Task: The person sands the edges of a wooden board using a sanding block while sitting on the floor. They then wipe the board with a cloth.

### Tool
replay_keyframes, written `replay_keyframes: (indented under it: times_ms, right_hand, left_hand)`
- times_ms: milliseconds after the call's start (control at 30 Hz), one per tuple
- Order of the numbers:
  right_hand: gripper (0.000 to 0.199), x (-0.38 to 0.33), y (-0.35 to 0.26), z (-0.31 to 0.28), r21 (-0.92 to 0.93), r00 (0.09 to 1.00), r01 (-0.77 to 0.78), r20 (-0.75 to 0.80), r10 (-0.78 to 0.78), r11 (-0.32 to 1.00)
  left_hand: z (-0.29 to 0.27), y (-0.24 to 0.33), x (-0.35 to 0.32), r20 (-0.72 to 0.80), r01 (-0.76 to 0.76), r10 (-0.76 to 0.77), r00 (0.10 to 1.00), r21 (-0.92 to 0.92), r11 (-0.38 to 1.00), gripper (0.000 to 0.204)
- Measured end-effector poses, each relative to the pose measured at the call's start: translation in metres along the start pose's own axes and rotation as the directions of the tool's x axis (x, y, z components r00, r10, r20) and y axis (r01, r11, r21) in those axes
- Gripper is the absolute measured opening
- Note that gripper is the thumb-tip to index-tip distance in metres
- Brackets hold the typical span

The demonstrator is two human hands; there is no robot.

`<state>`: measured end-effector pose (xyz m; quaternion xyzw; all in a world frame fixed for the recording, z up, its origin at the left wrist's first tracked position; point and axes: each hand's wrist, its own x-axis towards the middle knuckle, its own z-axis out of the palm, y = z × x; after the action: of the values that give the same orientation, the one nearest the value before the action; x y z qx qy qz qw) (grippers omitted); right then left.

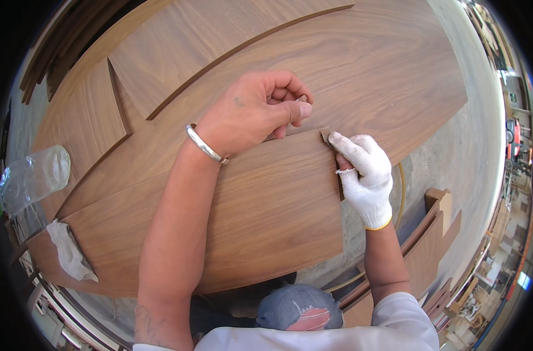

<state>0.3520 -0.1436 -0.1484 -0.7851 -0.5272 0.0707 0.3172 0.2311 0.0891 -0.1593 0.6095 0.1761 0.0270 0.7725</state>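
My left hand point(254, 111), bare and with a silver bangle point(203, 143) at the wrist, hovers over the wood-grain panels. Its thumb and forefinger pinch a small brownish bit, too small to name. On my right hand point(366, 175) is a white knit glove with the thumb tip bare. The fingers are closed on a thin dark-brown piece point(325, 137) at the right edge of the near panel point(272, 199), by its far corner. Most of that piece lies hidden under the glove. The near panel rests on a larger brown panel point(395, 76).
More cut panels point(219, 41) lie at the far left. A clear plastic bottle point(35, 178) and a crumpled whitish cloth point(71, 250) are at the left edge. Below right, boards point(424, 240) stand beside a yellow hose point(403, 193). My knee in torn jeans point(298, 304) is under the near edge.
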Motion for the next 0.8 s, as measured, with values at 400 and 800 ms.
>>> replay_keyframes:
  times_ms: [400, 800]
  right_hand:
    - [0.044, 0.005, 0.003, -0.006, -0.254, 0.980, 0.199, 0.065, -0.189, 0.946]
    - [0.050, -0.019, 0.002, -0.009, 0.004, 0.991, 0.080, 0.108, -0.080, 0.997]
  left_hand:
    - [0.000, -0.002, 0.000, 0.014, -0.005, 0.006, 1.000, -0.019, 1.000, 0.016]
    - [0.001, 0.000, 0.001, 0.009, 0.001, 0.000, 1.000, -0.017, 1.000, 0.015]
